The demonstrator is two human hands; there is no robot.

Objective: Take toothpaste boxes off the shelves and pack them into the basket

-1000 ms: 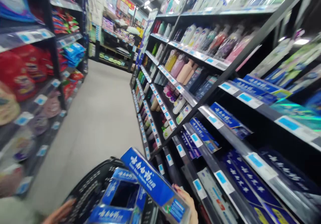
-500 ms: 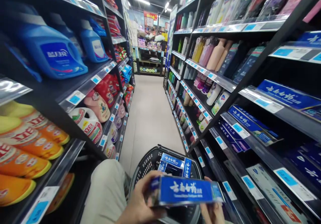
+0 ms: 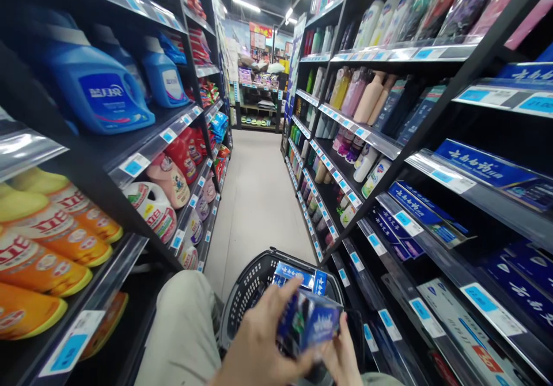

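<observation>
A blue toothpaste box [image 3: 318,321], blurred, is held over the basket with one end turned up toward me. My left hand [image 3: 263,340] curves around its left side, index finger over the top and thumb below. Around the right and lower side are the fingers of my right hand [image 3: 341,354], partly hidden behind the box. Beneath both hands stands a black shopping basket [image 3: 227,299] with perforated walls. Inside it lie more blue toothpaste boxes [image 3: 294,272] near the far rim; my hands cover much of the basket's inside.
On the right, a shelf [image 3: 432,230] carries more blue toothpaste boxes. To the left stand blue detergent jugs [image 3: 101,89] and orange bottles [image 3: 52,224]. My bent knee [image 3: 184,311] is beside the basket. A pale floor aisle [image 3: 254,190] runs ahead.
The toothpaste box has turned from showing its long printed side to pointing an end toward me. My left hand has moved up and right over it; my right hand has shifted left.
</observation>
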